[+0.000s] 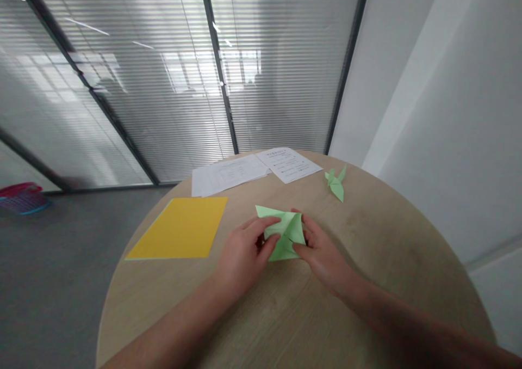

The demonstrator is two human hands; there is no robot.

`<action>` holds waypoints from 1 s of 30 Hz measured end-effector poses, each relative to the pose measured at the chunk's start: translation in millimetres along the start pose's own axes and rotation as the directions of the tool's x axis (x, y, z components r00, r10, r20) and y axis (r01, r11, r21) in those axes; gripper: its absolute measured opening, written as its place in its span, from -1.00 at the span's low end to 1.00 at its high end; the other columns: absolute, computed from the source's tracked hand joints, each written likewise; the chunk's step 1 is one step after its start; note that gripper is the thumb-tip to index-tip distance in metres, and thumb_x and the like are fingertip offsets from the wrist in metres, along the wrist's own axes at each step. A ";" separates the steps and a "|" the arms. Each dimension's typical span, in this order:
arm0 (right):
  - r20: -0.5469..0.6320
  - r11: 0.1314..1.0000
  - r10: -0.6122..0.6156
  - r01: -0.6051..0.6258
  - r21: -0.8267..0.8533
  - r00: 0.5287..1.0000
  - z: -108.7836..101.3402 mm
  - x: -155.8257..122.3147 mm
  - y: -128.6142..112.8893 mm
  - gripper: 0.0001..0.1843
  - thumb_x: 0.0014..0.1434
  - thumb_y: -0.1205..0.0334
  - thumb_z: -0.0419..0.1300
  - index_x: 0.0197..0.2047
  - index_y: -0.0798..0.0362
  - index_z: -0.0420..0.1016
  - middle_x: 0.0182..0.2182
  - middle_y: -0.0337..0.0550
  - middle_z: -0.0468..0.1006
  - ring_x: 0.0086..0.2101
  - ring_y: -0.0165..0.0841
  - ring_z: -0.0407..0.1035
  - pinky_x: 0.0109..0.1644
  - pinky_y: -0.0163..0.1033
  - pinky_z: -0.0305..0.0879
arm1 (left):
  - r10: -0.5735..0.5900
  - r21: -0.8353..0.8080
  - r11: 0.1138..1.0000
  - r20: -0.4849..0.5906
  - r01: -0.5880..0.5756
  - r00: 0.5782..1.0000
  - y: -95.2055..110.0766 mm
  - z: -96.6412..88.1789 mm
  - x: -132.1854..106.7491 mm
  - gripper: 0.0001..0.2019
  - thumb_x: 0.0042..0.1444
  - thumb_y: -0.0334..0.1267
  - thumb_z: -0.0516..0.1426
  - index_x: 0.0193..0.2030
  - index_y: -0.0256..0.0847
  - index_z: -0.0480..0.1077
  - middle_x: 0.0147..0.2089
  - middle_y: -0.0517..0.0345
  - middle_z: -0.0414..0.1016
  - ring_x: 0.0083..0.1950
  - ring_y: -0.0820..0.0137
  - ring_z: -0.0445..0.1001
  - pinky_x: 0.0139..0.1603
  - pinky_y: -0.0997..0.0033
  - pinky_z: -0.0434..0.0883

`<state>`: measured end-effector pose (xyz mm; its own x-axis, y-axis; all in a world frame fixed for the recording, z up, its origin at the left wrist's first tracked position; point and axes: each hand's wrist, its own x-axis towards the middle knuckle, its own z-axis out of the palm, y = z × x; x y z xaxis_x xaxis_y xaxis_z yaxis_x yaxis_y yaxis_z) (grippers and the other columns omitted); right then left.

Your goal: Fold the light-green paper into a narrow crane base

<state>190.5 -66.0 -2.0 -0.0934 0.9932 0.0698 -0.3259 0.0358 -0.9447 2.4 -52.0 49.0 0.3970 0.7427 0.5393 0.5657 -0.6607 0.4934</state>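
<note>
A half-folded light green paper (285, 228) lies near the middle of the round wooden table (379, 249). My left hand (242, 254) pinches its left side, thumb and fingers closed on a flap. My right hand (322, 252) grips its right edge, fingers curled over the paper. Both hands rest on the tabletop around the paper.
A yellow square sheet (181, 227) lies flat to the left. Two white printed sheets (253, 170) sit at the table's far edge. A finished green folded paper figure (336, 183) stands at the back right. Glass walls with blinds lie beyond; a pink basket (20, 197) is on the floor.
</note>
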 end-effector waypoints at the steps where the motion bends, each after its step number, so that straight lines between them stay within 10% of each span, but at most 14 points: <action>1: 0.000 1.000 0.004 -0.004 -0.010 1.000 -0.1 0.1 0.4 -0.19 -0.02 0.40 0.26 0.33 -0.11 0.32 0.05 -0.13 0.67 0.02 -0.10 0.56 0.12 0.02 0.47 | -0.011 0.008 1.000 -0.020 0.011 1.000 -1.8 -2.8 1.1 -0.75 0.29 -0.36 0.17 0.08 -0.15 0.53 -0.32 0.20 0.54 -0.45 0.46 0.43 -0.42 0.48 0.39; 10: 0.034 0.997 0.058 -0.059 0.045 0.998 5.8 -3.5 -1.6 -0.17 -0.01 0.41 0.27 0.34 -0.15 0.28 0.12 -0.13 0.63 0.05 -0.10 0.56 0.10 0.06 0.51 | 0.226 0.230 0.955 -0.151 -0.188 0.962 -5.9 -12.8 0.1 -0.68 0.38 -0.37 0.10 0.23 -0.12 0.40 -0.21 0.12 0.54 -0.18 0.33 0.54 -0.16 0.34 0.50; 16: -0.015 0.999 -0.047 0.046 -0.018 0.999 4.6 -2.8 -0.2 -0.24 0.02 0.37 0.27 0.32 -0.12 0.36 0.14 -0.11 0.62 0.15 -0.11 0.49 0.27 0.06 0.37 | -0.044 -0.012 0.999 -0.204 0.042 0.978 -7.6 3.7 -2.0 -0.38 0.17 -0.40 0.20 0.38 -0.06 0.24 0.18 -0.03 0.48 0.20 0.16 0.48 0.20 -0.01 0.49; 26: 0.042 0.985 -0.130 0.134 -0.107 0.991 2.7 -6.2 7.7 -0.20 0.14 0.36 0.27 0.43 -0.19 0.26 0.11 -0.10 0.60 0.05 -0.17 0.53 0.20 0.03 0.40 | -0.342 -0.350 0.893 -0.120 0.282 0.932 -14.1 11.0 -0.9 -0.69 0.22 -0.32 0.15 0.10 -0.13 0.47 0.43 -0.12 0.30 0.41 0.05 0.37 0.18 -0.03 0.54; 30: 0.052 0.977 -0.156 0.161 -0.138 0.986 5.8 -8.9 8.4 -0.26 0.14 0.39 0.27 0.36 -0.21 0.32 0.14 -0.11 0.56 0.03 -0.20 0.52 0.12 -0.03 0.46 | -0.295 -0.329 0.915 -0.157 0.232 0.942 -17.4 12.2 0.2 -0.67 0.20 -0.34 0.17 0.11 -0.13 0.47 0.39 -0.10 0.35 0.42 0.06 0.37 0.32 -0.14 0.42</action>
<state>183.2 -75.2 -8.6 -0.0907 0.9683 0.2326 -0.2040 0.2106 -0.9561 1.5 -39.0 32.2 0.0937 0.8780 0.4695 0.3720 -0.4683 0.8015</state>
